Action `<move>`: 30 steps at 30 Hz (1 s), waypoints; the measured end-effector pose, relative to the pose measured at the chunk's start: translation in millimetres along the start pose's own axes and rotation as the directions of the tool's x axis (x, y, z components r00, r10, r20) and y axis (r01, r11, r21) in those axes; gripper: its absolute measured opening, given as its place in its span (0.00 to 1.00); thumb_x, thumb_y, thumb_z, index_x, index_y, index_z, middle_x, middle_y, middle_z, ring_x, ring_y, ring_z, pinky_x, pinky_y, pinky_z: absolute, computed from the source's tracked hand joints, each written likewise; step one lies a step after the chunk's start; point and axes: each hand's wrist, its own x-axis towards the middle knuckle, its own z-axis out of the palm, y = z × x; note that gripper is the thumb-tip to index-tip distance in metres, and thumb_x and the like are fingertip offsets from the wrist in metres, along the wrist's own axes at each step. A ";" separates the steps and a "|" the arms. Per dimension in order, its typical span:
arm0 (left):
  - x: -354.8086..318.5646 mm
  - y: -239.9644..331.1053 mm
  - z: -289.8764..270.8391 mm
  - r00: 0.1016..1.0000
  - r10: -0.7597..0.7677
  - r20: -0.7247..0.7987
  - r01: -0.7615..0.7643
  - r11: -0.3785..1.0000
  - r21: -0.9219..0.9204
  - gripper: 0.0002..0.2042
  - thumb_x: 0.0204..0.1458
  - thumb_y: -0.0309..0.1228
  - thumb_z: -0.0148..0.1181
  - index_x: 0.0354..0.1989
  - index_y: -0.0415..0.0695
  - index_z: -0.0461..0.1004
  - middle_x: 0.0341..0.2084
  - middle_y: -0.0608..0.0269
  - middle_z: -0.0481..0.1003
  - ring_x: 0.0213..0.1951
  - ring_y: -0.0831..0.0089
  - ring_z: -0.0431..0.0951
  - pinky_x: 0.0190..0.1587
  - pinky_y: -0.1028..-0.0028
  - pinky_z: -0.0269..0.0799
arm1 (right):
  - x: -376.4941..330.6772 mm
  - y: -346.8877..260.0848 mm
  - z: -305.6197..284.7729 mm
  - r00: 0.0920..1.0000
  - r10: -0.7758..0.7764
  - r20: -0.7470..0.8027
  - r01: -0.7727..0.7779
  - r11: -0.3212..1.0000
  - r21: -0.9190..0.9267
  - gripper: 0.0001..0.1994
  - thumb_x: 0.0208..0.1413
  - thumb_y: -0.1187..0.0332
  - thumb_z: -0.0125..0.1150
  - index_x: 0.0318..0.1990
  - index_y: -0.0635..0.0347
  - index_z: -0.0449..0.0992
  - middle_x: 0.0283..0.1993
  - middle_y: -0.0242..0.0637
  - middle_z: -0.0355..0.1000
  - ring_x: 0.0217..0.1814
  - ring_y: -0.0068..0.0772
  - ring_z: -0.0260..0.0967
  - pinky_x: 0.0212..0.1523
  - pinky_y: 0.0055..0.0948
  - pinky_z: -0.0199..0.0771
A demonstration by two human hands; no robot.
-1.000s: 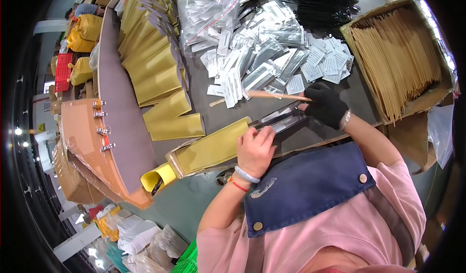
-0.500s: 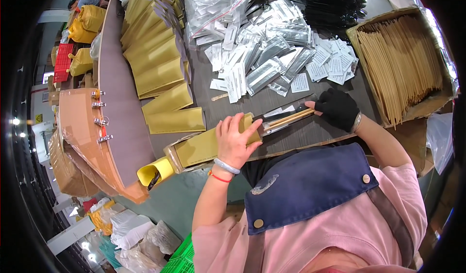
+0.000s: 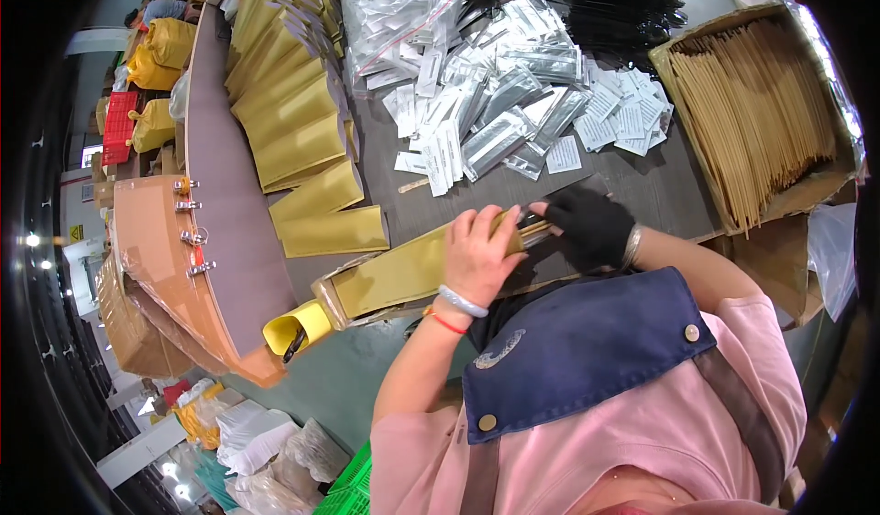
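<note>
A gold paper sleeve (image 3: 394,272) lies slantwise along the table's near edge. My left hand (image 3: 477,249) is closed over its right end, fingers on top and thumb on the near side. Close by, my right hand (image 3: 587,226), in a black fingerless glove, pinches at the sleeve's mouth. Short ends of wooden chopsticks (image 3: 535,228) show there, the rest hidden inside the sleeve. A dark piece beside them is mostly covered by my fingers. Beyond the hands lie silver and white packets (image 3: 513,135) in a heap.
Gold sleeves (image 3: 289,135) are stacked at the left. A carton (image 3: 733,208) of wooden chopsticks stands at the right, and black plastic cutlery (image 3: 623,11) is piled at the back. A yellow tube (image 3: 302,327) juts past the near edge. Clips (image 3: 191,208) line the left board.
My right hand has moved left toward the sleeve, and the chopsticks have slid almost fully into it. My left hand has shifted right to the sleeve's mouth.
</note>
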 end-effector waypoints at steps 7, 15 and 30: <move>14.4 10.1 12.9 0.997 0.035 -0.075 -0.037 0.999 -0.013 0.35 0.30 0.33 0.73 0.54 0.43 0.69 0.48 0.60 0.68 0.49 0.59 0.65 0.52 0.60 0.61 | -3.4 -8.5 5.4 0.988 -0.099 -0.121 0.115 0.984 0.133 0.13 0.46 0.75 0.60 0.42 0.60 0.71 0.40 0.44 0.72 0.43 0.48 0.70 0.43 0.40 0.72; 18.6 8.3 11.4 1.000 -0.001 0.009 0.002 1.000 -0.021 0.38 0.29 0.32 0.74 0.56 0.43 0.68 0.49 0.59 0.69 0.51 0.59 0.66 0.53 0.61 0.62 | 1.8 -4.5 10.1 0.951 0.079 -0.298 -0.006 0.972 0.236 0.05 0.44 0.75 0.64 0.29 0.60 0.74 0.29 0.39 0.72 0.36 0.42 0.72 0.38 0.33 0.73; 28.1 -66.0 -64.4 0.989 0.099 0.110 -0.106 0.992 0.065 0.09 0.36 0.23 0.61 0.30 0.45 0.76 0.42 0.48 0.69 0.48 0.51 0.67 0.50 0.56 0.65 | -12.8 -11.4 -67.3 0.965 -0.018 -0.260 -0.059 0.957 -0.283 0.31 0.31 0.58 0.74 0.48 0.53 0.71 0.46 0.37 0.68 0.51 0.42 0.65 0.54 0.40 0.61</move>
